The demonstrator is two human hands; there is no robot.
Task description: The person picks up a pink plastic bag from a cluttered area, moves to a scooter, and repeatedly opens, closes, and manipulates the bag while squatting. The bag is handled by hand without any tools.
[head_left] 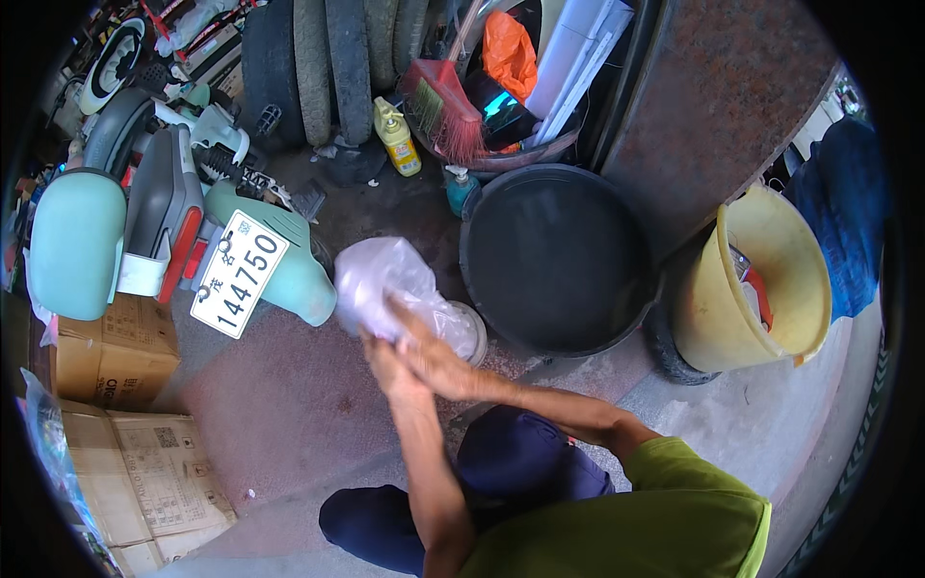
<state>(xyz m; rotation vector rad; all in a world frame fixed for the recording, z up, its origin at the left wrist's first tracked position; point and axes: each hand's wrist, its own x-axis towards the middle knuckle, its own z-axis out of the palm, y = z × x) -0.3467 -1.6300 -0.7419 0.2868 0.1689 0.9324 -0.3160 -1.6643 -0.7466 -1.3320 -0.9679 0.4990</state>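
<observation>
My left hand (pixel 390 368) and my right hand (pixel 438 364) are pressed together in front of my knees, smeared by motion. Their fingers are too blurred to show whether anything is between them. Just beyond the hands, partly covered by them, is a pale pinkish plastic bag (pixel 381 275), crumpled and glossy. At its right edge shows the rim of a whitish round container (pixel 475 337). A large round black tub (pixel 559 260), its inside dark and smooth, stands to the right of my hands. Behind the bag is a teal pump bottle (pixel 461 191) beside the tub.
On the left are a mint-green scooter rear with a licence plate (pixel 239 275) and cardboard boxes (pixel 145 472). Tyres (pixel 313 72), a yellow bottle (pixel 397 137) and a red broom (pixel 448 106) stand at the back. A yellow bucket (pixel 703 299) is at right, near a rusty brown panel (pixel 713 96).
</observation>
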